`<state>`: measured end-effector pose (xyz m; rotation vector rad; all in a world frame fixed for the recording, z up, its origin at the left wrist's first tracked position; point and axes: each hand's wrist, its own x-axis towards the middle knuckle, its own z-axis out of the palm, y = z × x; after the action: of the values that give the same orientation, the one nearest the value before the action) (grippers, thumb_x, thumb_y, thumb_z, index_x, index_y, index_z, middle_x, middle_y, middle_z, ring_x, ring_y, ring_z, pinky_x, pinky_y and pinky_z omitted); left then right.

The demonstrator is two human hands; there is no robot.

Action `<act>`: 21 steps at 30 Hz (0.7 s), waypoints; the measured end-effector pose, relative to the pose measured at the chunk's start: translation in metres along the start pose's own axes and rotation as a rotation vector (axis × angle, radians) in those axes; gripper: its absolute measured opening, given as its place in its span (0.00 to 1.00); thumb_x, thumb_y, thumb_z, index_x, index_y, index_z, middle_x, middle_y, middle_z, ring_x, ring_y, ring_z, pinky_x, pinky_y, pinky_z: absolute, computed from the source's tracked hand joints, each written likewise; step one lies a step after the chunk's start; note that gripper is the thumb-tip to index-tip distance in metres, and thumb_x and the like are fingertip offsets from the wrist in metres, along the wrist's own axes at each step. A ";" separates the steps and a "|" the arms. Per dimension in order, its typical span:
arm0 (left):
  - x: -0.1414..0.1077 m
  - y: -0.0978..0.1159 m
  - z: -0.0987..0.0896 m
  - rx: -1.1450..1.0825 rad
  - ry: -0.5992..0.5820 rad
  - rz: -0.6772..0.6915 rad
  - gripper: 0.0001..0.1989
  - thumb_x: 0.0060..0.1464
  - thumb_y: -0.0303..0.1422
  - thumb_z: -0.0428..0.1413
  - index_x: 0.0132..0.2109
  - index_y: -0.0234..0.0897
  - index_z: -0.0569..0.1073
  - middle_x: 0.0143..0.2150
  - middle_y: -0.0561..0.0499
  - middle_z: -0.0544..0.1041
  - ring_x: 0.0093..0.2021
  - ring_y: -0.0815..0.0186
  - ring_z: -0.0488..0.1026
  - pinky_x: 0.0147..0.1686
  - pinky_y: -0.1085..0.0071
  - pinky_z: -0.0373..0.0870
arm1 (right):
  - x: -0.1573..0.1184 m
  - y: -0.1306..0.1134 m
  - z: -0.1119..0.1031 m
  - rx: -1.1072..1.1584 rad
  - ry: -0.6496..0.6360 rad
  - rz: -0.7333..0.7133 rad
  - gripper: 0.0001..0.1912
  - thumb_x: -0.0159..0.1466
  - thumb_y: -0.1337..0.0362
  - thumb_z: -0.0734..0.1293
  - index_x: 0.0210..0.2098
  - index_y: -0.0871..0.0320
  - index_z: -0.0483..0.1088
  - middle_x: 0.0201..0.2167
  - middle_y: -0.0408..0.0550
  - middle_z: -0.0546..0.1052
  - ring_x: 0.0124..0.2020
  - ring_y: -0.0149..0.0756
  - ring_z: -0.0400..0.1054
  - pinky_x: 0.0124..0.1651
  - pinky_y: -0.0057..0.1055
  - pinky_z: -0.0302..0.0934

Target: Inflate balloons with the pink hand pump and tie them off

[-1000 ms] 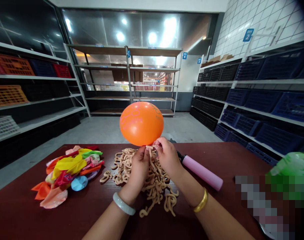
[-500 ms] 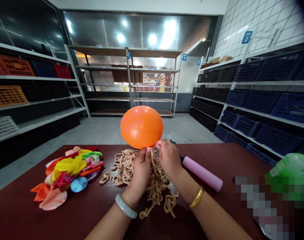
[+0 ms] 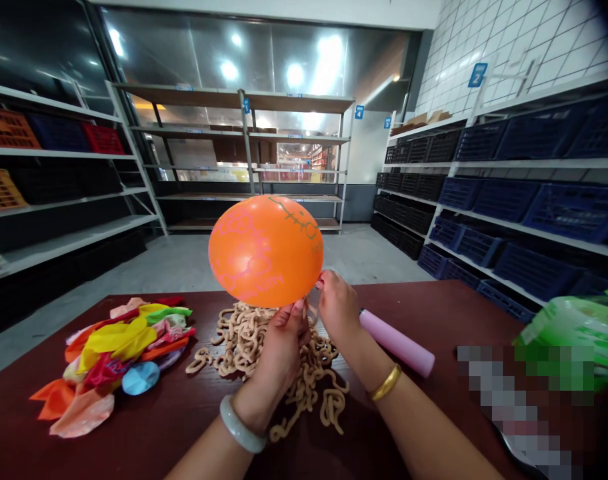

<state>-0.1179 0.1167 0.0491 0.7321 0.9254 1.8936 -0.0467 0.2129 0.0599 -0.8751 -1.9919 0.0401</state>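
An inflated orange balloon (image 3: 267, 252) with pink and green drawings is held above the dark red table (image 3: 184, 440). My left hand (image 3: 284, 340), with a pale bangle at its wrist, pinches the balloon at its underside. Just to the right, my right hand (image 3: 337, 303), with a gold bangle, has its fingertips pressed together at the balloon's lower right edge; the neck there is too small to make out. Beneath both hands lies a heap of tan twisted strands (image 3: 241, 340).
Several uninflated balloons (image 3: 117, 343) are piled at the table's left. A pink cylinder (image 3: 399, 343) lies right of my right hand. A green plastic bag (image 3: 579, 327) and a blurred dark-edged object (image 3: 519, 420) are at the far right. Shelves with crates (image 3: 504, 200) stand behind.
The balloon looks larger and has turned, showing more of its drawings. It has shifted left, and my hands have drawn slightly apart. The whole view has shifted a little.
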 end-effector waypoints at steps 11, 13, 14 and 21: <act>0.011 0.015 -0.018 -0.065 -0.041 -0.036 0.17 0.54 0.39 0.57 0.27 0.36 0.59 0.20 0.60 0.50 0.18 0.76 0.45 0.17 0.79 0.43 | 0.004 -0.003 0.014 0.771 -0.275 0.337 0.07 0.63 0.63 0.62 0.32 0.56 0.70 0.26 0.45 0.76 0.28 0.35 0.70 0.32 0.31 0.63; 0.013 0.015 -0.022 -0.041 -0.009 -0.010 0.18 0.53 0.40 0.58 0.26 0.37 0.58 0.20 0.60 0.51 0.18 0.77 0.45 0.17 0.79 0.43 | 0.001 -0.008 0.017 1.058 -0.422 0.530 0.11 0.63 0.57 0.64 0.31 0.58 0.71 0.23 0.44 0.75 0.23 0.34 0.68 0.29 0.30 0.63; 0.014 0.014 -0.023 -0.024 0.005 -0.009 0.19 0.53 0.41 0.58 0.26 0.37 0.59 0.19 0.61 0.51 0.17 0.77 0.45 0.16 0.79 0.43 | -0.001 -0.010 0.018 1.175 -0.486 0.607 0.13 0.61 0.54 0.66 0.30 0.58 0.72 0.21 0.43 0.74 0.22 0.33 0.67 0.27 0.30 0.63; 0.024 -0.007 -0.034 0.248 0.096 0.037 0.20 0.44 0.46 0.63 0.33 0.33 0.72 0.25 0.53 0.71 0.25 0.69 0.66 0.25 0.73 0.62 | -0.011 -0.019 0.020 1.554 -0.536 0.779 0.19 0.41 0.54 0.79 0.23 0.62 0.73 0.19 0.42 0.73 0.21 0.29 0.64 0.27 0.27 0.58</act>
<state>-0.1516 0.1302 0.0275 0.8139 1.2305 1.8798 -0.0692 0.1981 0.0468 -0.4599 -1.2398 2.0819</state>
